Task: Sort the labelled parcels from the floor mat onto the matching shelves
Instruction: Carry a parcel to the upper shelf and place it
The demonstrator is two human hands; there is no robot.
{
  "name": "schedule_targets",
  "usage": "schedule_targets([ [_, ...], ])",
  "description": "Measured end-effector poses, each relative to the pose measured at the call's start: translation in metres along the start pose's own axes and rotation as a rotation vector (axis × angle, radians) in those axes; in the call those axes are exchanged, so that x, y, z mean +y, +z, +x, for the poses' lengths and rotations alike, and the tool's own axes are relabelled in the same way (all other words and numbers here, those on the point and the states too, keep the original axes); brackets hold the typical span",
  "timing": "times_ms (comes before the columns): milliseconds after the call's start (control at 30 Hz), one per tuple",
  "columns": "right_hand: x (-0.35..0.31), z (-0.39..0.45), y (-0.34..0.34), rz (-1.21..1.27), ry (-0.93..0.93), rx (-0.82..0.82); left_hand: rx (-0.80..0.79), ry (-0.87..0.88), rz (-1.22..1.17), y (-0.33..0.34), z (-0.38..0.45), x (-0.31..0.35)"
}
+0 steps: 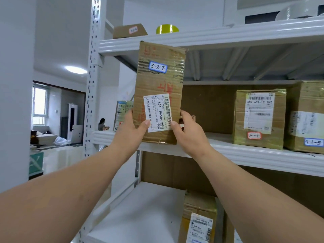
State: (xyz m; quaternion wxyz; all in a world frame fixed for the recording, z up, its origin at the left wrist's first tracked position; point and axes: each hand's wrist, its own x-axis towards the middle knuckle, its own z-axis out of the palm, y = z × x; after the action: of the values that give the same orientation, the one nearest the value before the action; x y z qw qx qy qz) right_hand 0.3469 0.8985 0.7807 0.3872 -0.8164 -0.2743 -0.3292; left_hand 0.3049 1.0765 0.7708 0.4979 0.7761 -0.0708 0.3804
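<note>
Hands: our left hand (133, 127) and right hand (190, 132) grip the parcel (158, 85)'s lower edges;
Axis: upright, frame centre, before the middle shelf (245, 151)

A yellow-green tape roll (167, 29) lies flat on the top shelf, just right of a small box there, and a larger white tape roll (296, 12) sits further right on the same level against a dark panel. Brown cardboard backing (206, 109) lines the rear of the rack. To the left, a doorway opens onto another room lit by a round ceiling lamp (75, 69), with a bright window (39, 104) at its far side. A tall white cabinet (72, 118) stands near that window, white bundles (59, 140) lie on the glossy floor, and a seated person (102, 124) shows in the distance. A teal crate (36, 162) stands low at the left.
</note>
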Motion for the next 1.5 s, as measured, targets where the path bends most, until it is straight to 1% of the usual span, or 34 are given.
schedule_targets([
  [67,-0.001,0.001,0.006,0.002,-0.027,-0.003,0.025,-0.021,-0.012,-0.006,0.001,-0.003],
  [133,0.006,0.006,0.012,-0.048,-0.028,0.045,0.044,-0.027,-0.001,-0.011,0.002,-0.005],
  [200,0.016,0.013,0.013,-0.173,0.016,0.114,0.054,-0.015,0.012,-0.012,0.002,-0.005],
  [267,0.025,0.020,0.008,-0.332,0.059,0.151,0.053,-0.002,0.029,-0.011,0.002,-0.004],
  [333,0.032,0.026,0.002,-0.449,0.084,0.141,0.045,0.018,0.049,-0.006,0.002,-0.002],
  [433,0.041,0.036,-0.006,-0.532,0.126,0.082,0.035,0.021,0.061,0.003,0.004,-0.001],
  [600,0.051,0.053,-0.014,-0.536,0.171,-0.032,0.031,-0.017,0.071,0.013,0.014,-0.004],
  [867,0.060,0.077,-0.020,-0.548,0.208,-0.153,0.049,-0.037,0.152,0.022,0.020,-0.015],
  [1000,0.064,0.081,-0.018,-0.586,0.190,-0.139,0.051,-0.034,0.200,0.024,0.022,-0.016],
  [1133,0.066,0.086,-0.020,-0.608,0.168,-0.091,0.045,-0.047,0.262,0.024,0.022,-0.015],
  [1333,0.068,0.087,-0.021,-0.487,0.116,-0.078,0.053,-0.055,0.405,0.024,0.018,-0.007],
  [1500,0.070,0.080,-0.033,-0.512,0.116,-0.032,0.014,0.037,0.468,0.030,0.018,-0.006],
])
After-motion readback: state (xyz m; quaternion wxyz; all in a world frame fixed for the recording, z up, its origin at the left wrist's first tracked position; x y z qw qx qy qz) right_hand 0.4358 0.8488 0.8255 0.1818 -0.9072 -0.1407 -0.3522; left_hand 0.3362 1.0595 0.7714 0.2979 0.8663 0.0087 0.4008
